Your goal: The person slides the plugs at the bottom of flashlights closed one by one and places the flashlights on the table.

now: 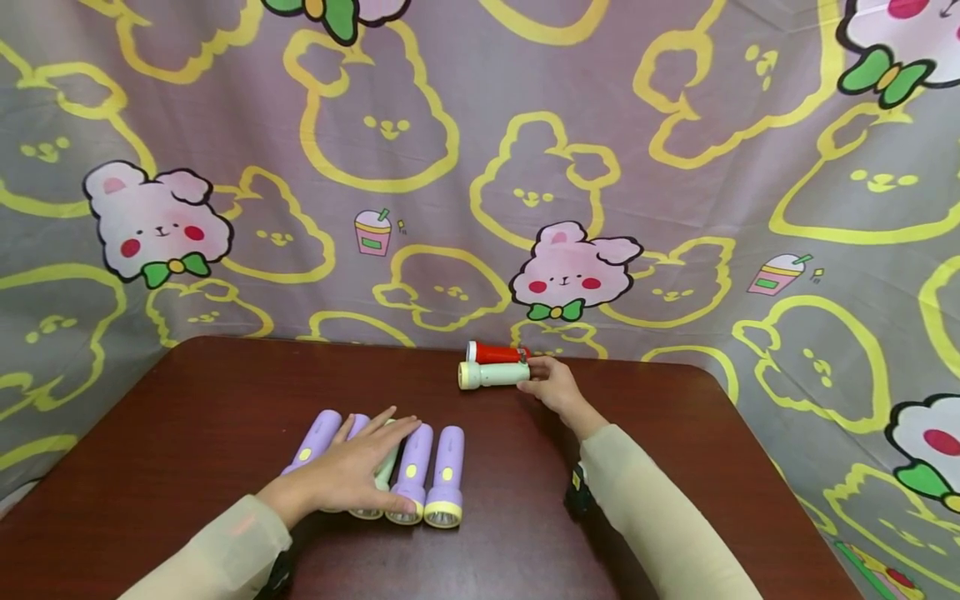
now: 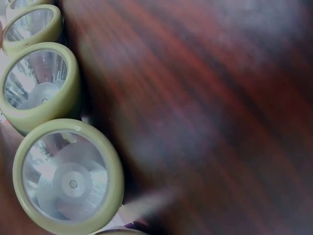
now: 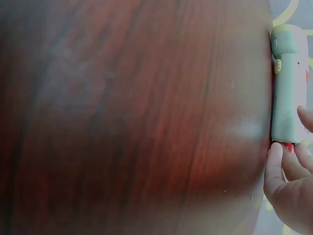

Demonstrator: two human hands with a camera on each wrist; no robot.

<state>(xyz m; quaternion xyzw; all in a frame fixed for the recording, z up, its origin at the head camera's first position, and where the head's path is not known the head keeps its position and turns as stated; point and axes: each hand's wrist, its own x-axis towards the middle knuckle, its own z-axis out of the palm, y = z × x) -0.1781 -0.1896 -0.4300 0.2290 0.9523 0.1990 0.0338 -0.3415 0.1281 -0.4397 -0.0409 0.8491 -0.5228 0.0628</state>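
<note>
Flashlights lie side by side on the table (image 1: 510, 500): several purple ones (image 1: 449, 458) with yellow switches, and a pale green one (image 1: 386, 472) among them. My left hand (image 1: 345, 468) rests across this row, fingers spread, thumb by a lens end; its palm hides part of the row. Round reflectors with yellowish rims (image 2: 68, 176) fill the left wrist view's left side. At the back, another pale green flashlight (image 1: 502, 374) lies on its side before a red flashlight (image 1: 495, 354). My right hand (image 1: 557, 388) touches the green one's tail end, fingers loosely bent.
A patterned curtain (image 1: 420, 167) hangs right behind the table's back edge. Table surface (image 3: 146, 107) stretches between the front row and the back pair. A dark wrist-worn device (image 1: 578, 492) shows under the right sleeve.
</note>
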